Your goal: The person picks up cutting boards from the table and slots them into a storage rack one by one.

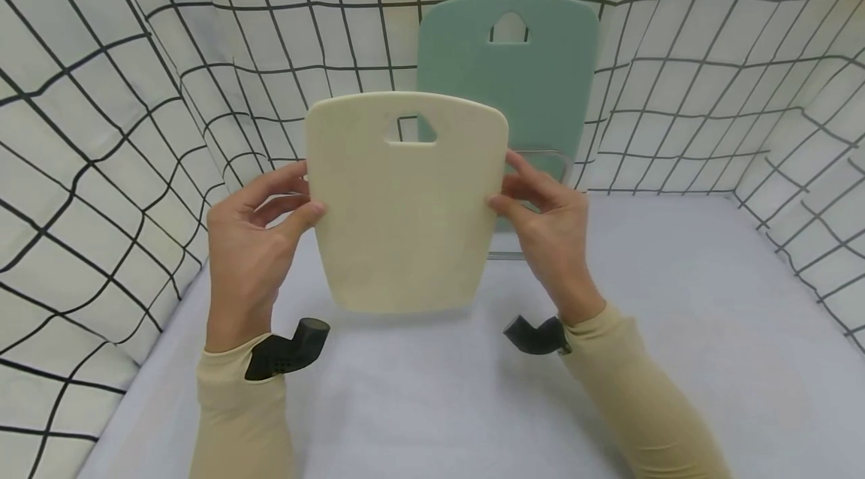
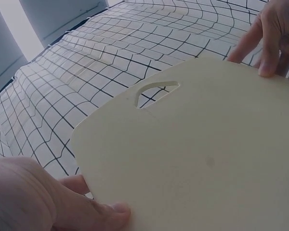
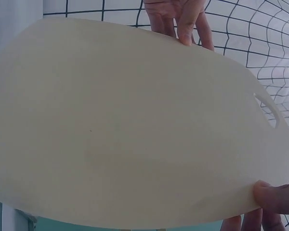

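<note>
A cream cutting board (image 1: 405,231) with a handle slot near its top edge is held upright between both hands, above the white surface. My left hand (image 1: 253,246) pinches its left side, thumb on the near face and fingers behind. On the opposite side my right hand (image 1: 554,227) pinches the edge in the same way. In the left wrist view the slotted end of the cream board (image 2: 197,139) points away from the camera. Behind it stands a green cutting board (image 1: 541,81) in a wire rack (image 1: 507,256), its lower part partly hidden by the cream board and right hand.
A white cloth-like surface (image 1: 419,396) lies under the hands. White walls with a black grid pattern (image 1: 284,36) close in the back, left and right sides. Each sleeve carries a small black wrist camera (image 1: 287,351).
</note>
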`<state>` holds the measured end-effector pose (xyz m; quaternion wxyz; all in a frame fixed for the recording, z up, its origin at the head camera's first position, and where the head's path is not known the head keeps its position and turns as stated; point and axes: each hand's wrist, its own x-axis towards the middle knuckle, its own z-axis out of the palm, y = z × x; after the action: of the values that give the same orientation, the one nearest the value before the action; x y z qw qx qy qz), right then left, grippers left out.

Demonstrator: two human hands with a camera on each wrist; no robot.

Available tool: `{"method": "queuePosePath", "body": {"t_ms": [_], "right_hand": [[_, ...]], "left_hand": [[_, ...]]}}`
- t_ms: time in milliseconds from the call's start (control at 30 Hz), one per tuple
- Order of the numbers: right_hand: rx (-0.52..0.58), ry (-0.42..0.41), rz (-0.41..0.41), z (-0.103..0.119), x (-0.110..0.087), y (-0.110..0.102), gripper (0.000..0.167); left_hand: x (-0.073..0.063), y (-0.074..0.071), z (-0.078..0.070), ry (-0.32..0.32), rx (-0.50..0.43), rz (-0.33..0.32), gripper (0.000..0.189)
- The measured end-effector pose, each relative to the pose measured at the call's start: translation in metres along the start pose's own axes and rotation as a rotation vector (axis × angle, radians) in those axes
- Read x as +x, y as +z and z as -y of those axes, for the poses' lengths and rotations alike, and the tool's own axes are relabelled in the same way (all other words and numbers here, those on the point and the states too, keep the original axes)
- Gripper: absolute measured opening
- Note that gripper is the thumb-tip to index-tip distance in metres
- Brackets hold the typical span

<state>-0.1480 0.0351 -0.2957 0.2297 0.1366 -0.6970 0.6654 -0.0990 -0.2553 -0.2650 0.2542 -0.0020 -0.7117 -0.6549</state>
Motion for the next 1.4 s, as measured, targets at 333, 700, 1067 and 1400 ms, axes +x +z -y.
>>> {"method": "queuePosePath", "body": {"t_ms": [333, 700, 1067, 1400], "right_hand": [[0.008, 0.005, 0.007, 0.000, 0.000, 0.002, 0.053], [0.021, -0.018, 0.012, -0.001, 0.004, 0.004, 0.052], [0.032, -0.015, -0.007, -0.001, 0.006, 0.007, 0.052], [0.053, -0.024, -0.007, -0.007, 0.007, 0.011, 0.052]], "left_hand": [[0.001, -0.001, 0.000, -0.010, 0.014, -0.022, 0.044], [0.001, -0.002, -0.001, -0.053, 0.021, -0.042, 0.044], [0.003, -0.002, 0.000, -0.039, -0.002, -0.058, 0.044], [0.004, -0.003, -0.001, -0.075, -0.029, -0.085, 0.044]]}}
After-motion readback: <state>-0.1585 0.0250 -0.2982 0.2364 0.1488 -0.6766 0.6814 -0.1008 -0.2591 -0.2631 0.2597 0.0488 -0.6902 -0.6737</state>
